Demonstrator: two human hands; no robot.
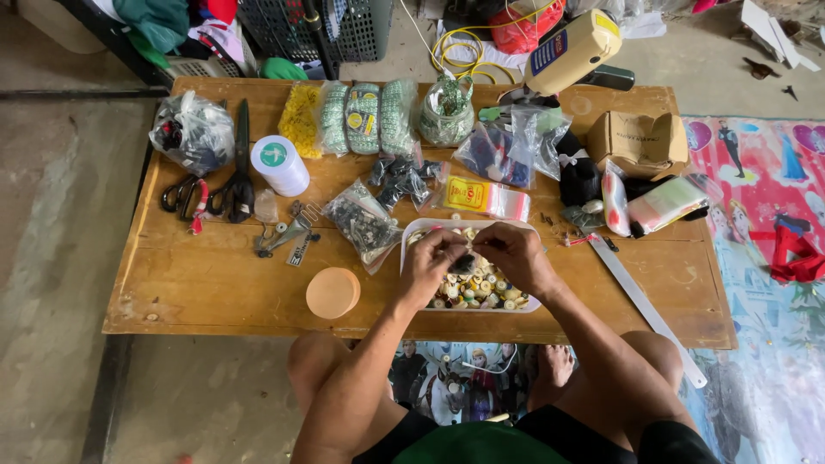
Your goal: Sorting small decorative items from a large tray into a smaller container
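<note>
Both my hands meet at centre, fingers pinched.

My left hand (427, 268) and right hand (516, 256) sit close together, fingertips nearly touching, each curled in a fine pinch around something small and dark. Both forearms reach forward from my body and converge, elbows bent and spread outward. My bare knees show on either side below the arms.

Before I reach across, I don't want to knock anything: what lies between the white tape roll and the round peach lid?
In the head view, metal clips lie between the tape roll and the lid.
</note>
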